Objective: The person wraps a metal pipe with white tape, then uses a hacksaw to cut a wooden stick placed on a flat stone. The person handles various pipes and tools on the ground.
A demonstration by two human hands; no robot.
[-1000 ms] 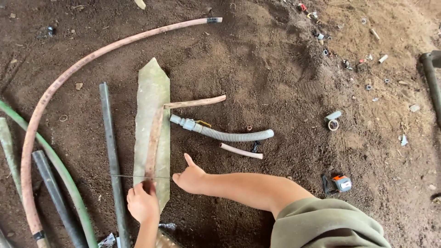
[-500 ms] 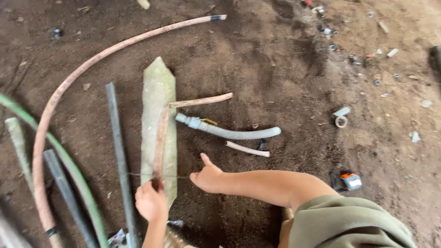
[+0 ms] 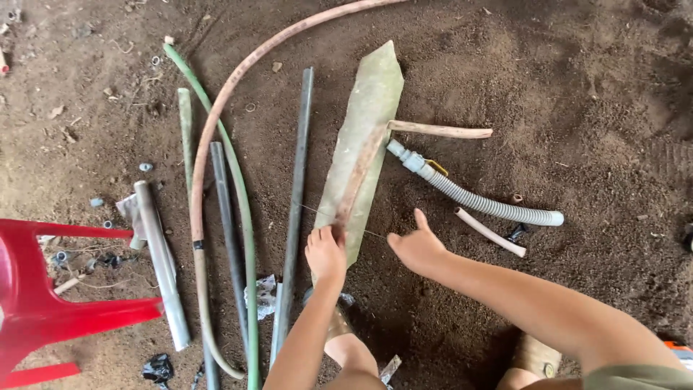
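Pressing down on the near end of a thin reddish-brown stick (image 3: 359, 177), the left hand (image 3: 326, 254) is sitting with its fingers curled together over the wood, clamped on it where it is lying along a long pale green, pointed sheet of worn plastic (image 3: 364, 137) on the bare dirt floor (image 3: 577, 87). The right hand (image 3: 417, 245) is hovering just to the right of that sheet, fingers loosely apart with the thumb raised, gripping nothing that can be made out. A fine thread or wire (image 3: 317, 211) is running across the sheet between the two hands; whether either hand is pinching it is too fine to tell.

The stick is bending at its far end into a second pale wooden arm (image 3: 440, 131) pointing right. Just near of that, a grey corrugated flexible hose with a white fitting (image 3: 476, 200) is lying slanted, and a short cream tube (image 3: 491, 232) is resting beside it.

To the left, a dark grey straight metal rod (image 3: 296, 202) is lying alongside the sheet, then a green hose (image 3: 242, 217), a long curved pinkish-brown hose (image 3: 216, 123) arching toward the far side, a dark pipe (image 3: 225, 217) and a short light grey pipe (image 3: 162, 263). A red plastic chair (image 3: 43, 310) is standing at the near left edge. The person's bare knees are showing at the near edge.
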